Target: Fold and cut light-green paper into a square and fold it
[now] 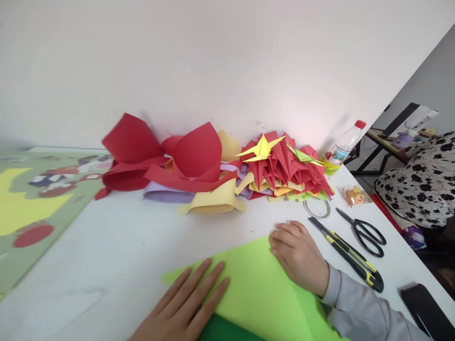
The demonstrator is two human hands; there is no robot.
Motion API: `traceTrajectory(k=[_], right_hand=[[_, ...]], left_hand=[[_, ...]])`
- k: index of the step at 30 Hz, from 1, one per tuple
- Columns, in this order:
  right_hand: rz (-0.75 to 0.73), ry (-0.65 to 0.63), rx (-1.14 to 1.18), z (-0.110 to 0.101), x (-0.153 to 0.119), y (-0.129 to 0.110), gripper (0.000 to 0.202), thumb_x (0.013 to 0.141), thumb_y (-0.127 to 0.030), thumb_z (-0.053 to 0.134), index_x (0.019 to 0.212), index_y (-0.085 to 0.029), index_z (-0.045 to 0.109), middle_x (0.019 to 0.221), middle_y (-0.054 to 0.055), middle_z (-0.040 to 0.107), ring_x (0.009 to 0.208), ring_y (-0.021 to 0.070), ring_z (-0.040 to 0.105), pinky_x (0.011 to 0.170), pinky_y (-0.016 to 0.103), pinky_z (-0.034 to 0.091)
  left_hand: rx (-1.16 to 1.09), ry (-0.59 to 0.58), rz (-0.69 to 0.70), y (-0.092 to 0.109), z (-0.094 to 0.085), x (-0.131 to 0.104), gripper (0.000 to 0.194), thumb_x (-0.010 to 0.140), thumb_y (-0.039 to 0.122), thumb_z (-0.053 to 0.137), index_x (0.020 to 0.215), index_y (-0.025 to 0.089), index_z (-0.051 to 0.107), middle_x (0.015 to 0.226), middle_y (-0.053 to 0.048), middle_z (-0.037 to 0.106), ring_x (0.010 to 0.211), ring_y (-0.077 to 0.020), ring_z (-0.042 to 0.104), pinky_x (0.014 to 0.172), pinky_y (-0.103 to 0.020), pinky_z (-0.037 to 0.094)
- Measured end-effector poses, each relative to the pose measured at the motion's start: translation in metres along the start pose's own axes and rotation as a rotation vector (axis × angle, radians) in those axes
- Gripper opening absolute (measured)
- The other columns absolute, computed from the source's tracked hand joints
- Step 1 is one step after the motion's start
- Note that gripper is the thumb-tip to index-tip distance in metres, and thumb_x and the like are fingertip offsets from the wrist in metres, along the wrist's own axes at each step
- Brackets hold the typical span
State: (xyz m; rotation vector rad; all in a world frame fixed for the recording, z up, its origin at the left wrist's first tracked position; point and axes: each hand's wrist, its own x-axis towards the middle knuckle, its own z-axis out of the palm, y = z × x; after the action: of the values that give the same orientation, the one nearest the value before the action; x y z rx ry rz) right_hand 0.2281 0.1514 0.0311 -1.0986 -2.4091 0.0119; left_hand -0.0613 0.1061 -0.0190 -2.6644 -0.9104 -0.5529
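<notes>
Lt-green paper sheet (259,284) inside R edge of white worktop (106,246)
L hand (181,308) flat atop, released; R hand (298,253) curled, can't tell grip

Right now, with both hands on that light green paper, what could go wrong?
The utility knife lies beside the right sleeve, its blade apparently out; a sweep of the right hand might meet it. The light green paper could shift if the left hand lifts. The scissors, close to the knife, might get knocked too.
</notes>
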Motion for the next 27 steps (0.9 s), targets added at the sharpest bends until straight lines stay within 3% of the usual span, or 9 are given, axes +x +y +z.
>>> traceTrajectory(k=[5, 9, 15, 22, 24, 27], right_hand=[[-0.032, 0.006, -0.011, 0.002, -0.002, 0.005, 0.013, 0.094, -0.017, 0.054, 0.102, -0.019, 0.064, 0.103, 0.003, 0.072, 0.107, 0.0212, 0.058, 0.101, 0.044, 0.029], [-0.033, -0.002, -0.009, 0.002, -0.002, 0.007, 0.012, 0.094, -0.019, 0.054, 0.099, -0.020, 0.065, 0.100, 0.003, 0.072, 0.103, 0.0211, 0.059, 0.100, 0.044, 0.029], [-0.018, -0.050, -0.015, 0.001, -0.002, 0.009, 0.017, 0.096, -0.020, 0.050, 0.096, -0.020, 0.067, 0.100, 0.005, 0.070, 0.099, 0.0205, 0.059, 0.099, 0.045, 0.031], [-0.010, -0.083, -0.045, 0.002, -0.003, 0.012, 0.021, 0.097, -0.024, 0.049, 0.095, -0.020, 0.069, 0.099, 0.007, 0.070, 0.098, 0.0203, 0.058, 0.098, 0.043, 0.033], [-0.014, -0.087, -0.051, 0.002, -0.003, 0.013, 0.021, 0.097, -0.024, 0.049, 0.093, -0.020, 0.069, 0.099, 0.007, 0.070, 0.098, 0.0201, 0.058, 0.097, 0.042, 0.033], [-0.014, -0.092, -0.055, 0.002, -0.002, 0.013, 0.020, 0.096, -0.023, 0.051, 0.091, -0.020, 0.070, 0.099, 0.006, 0.071, 0.097, 0.0197, 0.059, 0.096, 0.042, 0.033]], left_hand=[[0.053, -0.109, -0.025, 0.010, -0.025, 0.015, 0.075, 0.088, 0.053, 0.050, 0.150, 0.021, 0.025, 0.151, -0.008, 0.040, 0.138, -0.0291, 0.039, 0.102, -0.042, 0.045], [-0.016, -0.137, -0.106, 0.016, -0.024, 0.012, 0.072, 0.091, 0.049, 0.047, 0.152, 0.021, 0.020, 0.155, -0.010, 0.034, 0.142, -0.0303, 0.032, 0.109, -0.047, 0.039], [0.095, -0.068, -0.240, 0.017, -0.010, -0.004, 0.073, 0.086, 0.061, 0.048, 0.144, 0.016, 0.041, 0.146, -0.023, 0.043, 0.136, -0.0413, 0.037, 0.101, -0.053, 0.044], [0.170, -0.168, -0.521, 0.024, -0.010, -0.012, 0.092, 0.085, 0.075, 0.030, 0.132, -0.001, 0.052, 0.139, -0.031, 0.047, 0.132, -0.0419, 0.044, 0.104, -0.055, 0.042], [0.170, -0.194, -0.524, 0.022, -0.014, -0.010, 0.094, 0.085, 0.076, 0.027, 0.131, -0.002, 0.053, 0.139, -0.030, 0.048, 0.132, -0.0412, 0.044, 0.105, -0.055, 0.042], [0.207, -0.201, -0.422, 0.017, -0.023, -0.006, 0.090, 0.086, 0.075, 0.030, 0.129, 0.000, 0.055, 0.140, -0.027, 0.049, 0.130, -0.0384, 0.048, 0.103, -0.052, 0.047]])
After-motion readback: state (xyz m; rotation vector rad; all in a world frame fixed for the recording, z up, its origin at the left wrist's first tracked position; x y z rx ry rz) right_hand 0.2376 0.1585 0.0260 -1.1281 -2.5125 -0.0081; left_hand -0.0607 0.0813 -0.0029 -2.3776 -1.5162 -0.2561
